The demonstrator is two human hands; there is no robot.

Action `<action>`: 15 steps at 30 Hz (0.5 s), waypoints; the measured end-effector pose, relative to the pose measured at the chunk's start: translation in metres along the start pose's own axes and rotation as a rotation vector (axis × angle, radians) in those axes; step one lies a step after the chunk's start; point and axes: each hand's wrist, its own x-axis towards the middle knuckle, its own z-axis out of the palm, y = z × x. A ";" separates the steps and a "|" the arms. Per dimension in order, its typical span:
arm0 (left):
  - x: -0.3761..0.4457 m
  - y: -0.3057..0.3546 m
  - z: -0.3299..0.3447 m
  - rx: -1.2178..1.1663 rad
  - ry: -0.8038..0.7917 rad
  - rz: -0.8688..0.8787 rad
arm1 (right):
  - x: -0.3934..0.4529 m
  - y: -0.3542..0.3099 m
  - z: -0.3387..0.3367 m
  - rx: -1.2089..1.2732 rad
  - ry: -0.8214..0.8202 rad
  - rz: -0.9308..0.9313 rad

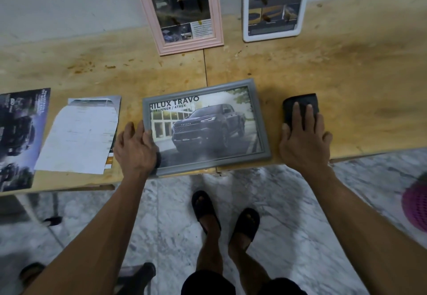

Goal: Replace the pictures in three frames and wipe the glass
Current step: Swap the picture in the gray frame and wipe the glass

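A grey frame (258, 119) holding a dark pickup-truck picture lies flat at the wooden table's front edge. My left hand (136, 149) grips its left side, thumb on the glass. To the frame's right, my right hand (305, 139) rests flat with spread fingers on a folded black cloth (291, 105) that lies on the table. A pink arched frame (217, 17) and a white frame (300, 26) lean upright against the wall at the back, each holding a car picture.
Loose pictures lie left of the grey frame: a white sheet (80, 135) over a brochure, and a dark car page (18, 137) at the far left. The wooden table (346, 75) is stained. A pink basket (416, 204) stands on the marble floor at right.
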 end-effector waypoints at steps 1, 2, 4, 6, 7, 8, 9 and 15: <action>0.000 0.001 -0.001 -0.002 -0.004 -0.001 | 0.001 0.002 0.000 0.001 -0.022 -0.004; -0.001 0.001 -0.002 -0.002 -0.007 -0.005 | 0.002 0.003 0.000 0.001 -0.026 -0.009; -0.002 0.004 -0.005 -0.004 -0.013 -0.006 | 0.001 0.001 -0.005 -0.004 -0.010 0.005; -0.001 0.008 -0.010 -0.016 -0.032 -0.016 | -0.001 -0.010 -0.014 0.025 0.014 0.020; 0.000 0.009 -0.013 -0.018 -0.048 -0.012 | -0.002 -0.019 -0.018 0.068 0.035 0.006; 0.000 0.011 -0.016 -0.020 -0.062 0.002 | -0.005 -0.028 -0.022 0.113 0.071 -0.036; 0.000 0.013 -0.020 -0.025 -0.072 0.022 | -0.007 -0.039 -0.024 0.150 0.107 -0.080; -0.020 0.036 -0.034 -0.147 -0.016 -0.175 | -0.006 -0.081 -0.025 0.500 -0.168 0.180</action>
